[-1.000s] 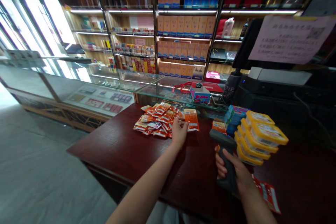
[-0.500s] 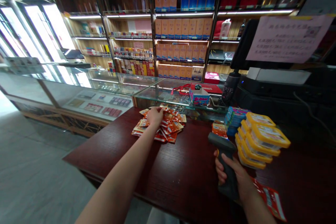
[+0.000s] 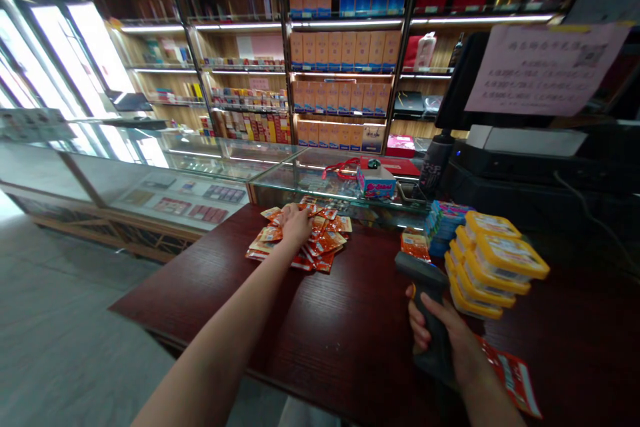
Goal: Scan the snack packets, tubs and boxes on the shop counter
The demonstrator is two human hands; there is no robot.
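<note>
My right hand [image 3: 443,333] is wrapped round the handle of a dark barcode scanner [image 3: 423,270], whose head points left above the counter. My left hand [image 3: 295,223] reaches onto a loose heap of orange and red snack packets [image 3: 325,243], its fingers bent down and closed on packets at the top. Its fingertips are partly hidden among them. A separate orange packet [image 3: 415,245] lies just beyond the scanner. Beside my right wrist is a red packet [image 3: 515,373], partly covered by the arm. Yellow-lidded plastic boxes [image 3: 490,267] stand stacked right of the scanner.
Blue boxes [image 3: 445,227] are piled behind the yellow ones. A glass display counter [image 3: 280,177] borders the dark wooden counter [image 3: 200,280] at the back, bearing a small pink and blue carton [image 3: 376,183]. A monitor with a pink notice [image 3: 540,73] rises at the right.
My left hand has shifted slightly over the heap, and its fingers have moved a little left. The scanner stays in my right hand. The whole view has shifted slightly.
</note>
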